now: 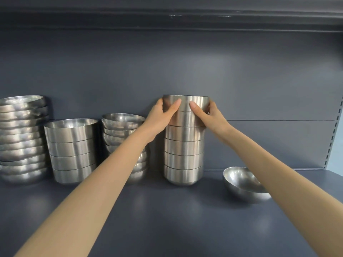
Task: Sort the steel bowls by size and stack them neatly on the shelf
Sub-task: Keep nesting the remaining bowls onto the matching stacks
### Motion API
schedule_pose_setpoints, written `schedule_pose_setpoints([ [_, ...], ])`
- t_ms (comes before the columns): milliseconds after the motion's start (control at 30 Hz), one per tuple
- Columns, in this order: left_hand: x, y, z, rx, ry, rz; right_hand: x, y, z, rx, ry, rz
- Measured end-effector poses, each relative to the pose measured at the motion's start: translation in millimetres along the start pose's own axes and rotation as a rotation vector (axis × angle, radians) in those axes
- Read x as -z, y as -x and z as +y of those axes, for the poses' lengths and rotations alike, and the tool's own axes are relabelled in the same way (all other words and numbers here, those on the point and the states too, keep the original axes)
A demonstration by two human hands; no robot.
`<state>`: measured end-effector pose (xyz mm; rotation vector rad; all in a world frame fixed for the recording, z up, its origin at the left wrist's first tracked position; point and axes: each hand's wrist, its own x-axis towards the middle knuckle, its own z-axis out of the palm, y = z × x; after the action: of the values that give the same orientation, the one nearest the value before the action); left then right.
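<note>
Gripping top bowl (pixel 185 101) of tall stack (pixel 183 156): left hand (pixel 163 115), right hand (pixel 210 115); loose round bowl (pixel 241 184) lying tilted on shelf (pixel 167 216) nearby.

The bowls (pixel 183 138) are silver-grey steel with a brushed sheen. The shelf (pixel 167 210) and its back panel (pixel 185 67) are plain dark blue-grey.

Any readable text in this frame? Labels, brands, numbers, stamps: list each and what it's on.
No readable text anywhere in the frame.
Top bowl, gripped by the left hand and right hand: bare steel, no stamp or brand showing.
Other stacks and the loose bowl: reflections only.
Shelf and back panel: plain; the pale scuffs on the upper rail are not letters.
</note>
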<state>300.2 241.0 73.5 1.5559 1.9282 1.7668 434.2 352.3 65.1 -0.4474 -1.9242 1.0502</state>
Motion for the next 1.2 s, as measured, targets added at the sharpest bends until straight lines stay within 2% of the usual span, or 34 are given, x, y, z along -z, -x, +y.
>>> schedule_pose_setpoints([
  [233, -8.0, 24.0, -21.9, 0.033, -0.069, -0.080, 11.6, 27.5, 20.9, -0.096, 0.091, -0.109],
  [400, -4.4, 53.0, -27.7, 0.050, -0.074, -0.151, 27.2, 46.4, 38.8, -0.168, 0.157, -0.087],
  [500, -8.6, 76.3, -28.4, 0.035, -0.126, -0.164, 36.8, 59.6, 43.6, -0.184, 0.188, -0.038],
  [633, -24.1, 109.1, -23.7, -0.140, -0.184, -0.125, 50.7, 84.3, 46.8, -0.169, 0.253, 0.073],
  [767, -47.3, 130.7, -22.1, -0.232, -0.199, -0.322, 68.1, 111.6, 45.4, -0.093, 0.301, 0.242],
  [867, -68.1, 136.5, -23.0, -0.123, -0.169, -0.513, 79.5, 133.3, 49.1, -0.135, 0.297, 0.309],
  [967, -87.1, 137.8, -27.3, 0.030, -0.178, -0.652, 89.1, 152.0, 58.0, -0.321, 0.306, 0.247],
  [1067, -102.5, 134.6, -31.2, 0.104, -0.177, -0.687, 96.3, 166.0, 64.6, -0.486, 0.259, 0.126],
  [1200, -122.3, 119.9, -34.7, 0.213, -0.139, -0.674, 99.8, 173.5, 74.5, -0.498, 0.191, 0.018],
])
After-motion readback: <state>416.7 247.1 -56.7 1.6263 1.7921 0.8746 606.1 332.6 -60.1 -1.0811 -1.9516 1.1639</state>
